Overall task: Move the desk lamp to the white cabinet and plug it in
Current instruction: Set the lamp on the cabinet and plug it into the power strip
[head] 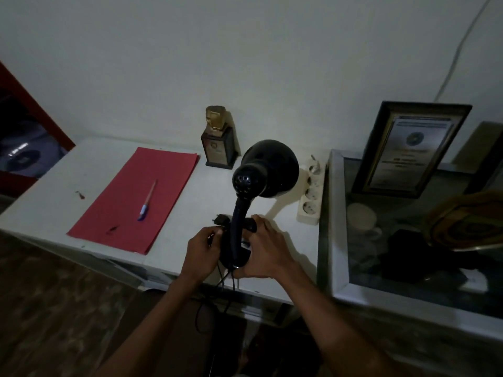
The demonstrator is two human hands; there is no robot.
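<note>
A black desk lamp (265, 170) with a round shade and curved neck stands near the front edge of the white cabinet (54, 186). My right hand (265, 248) is wrapped around the right side of its base. My left hand (202, 247) grips the left side of the base, with the black plug (220, 219) just above its fingers. The lamp's black cord (227, 292) hangs down over the cabinet's front edge. A white power strip (311, 194) with several sockets lies to the right of the lamp.
A red sheet (119, 202) with a pen (147, 201) lies on the cabinet's left half. A small trophy (219, 140) stands at the back by the wall. To the right is a glass-topped case (337, 227) with a framed certificate (408, 151).
</note>
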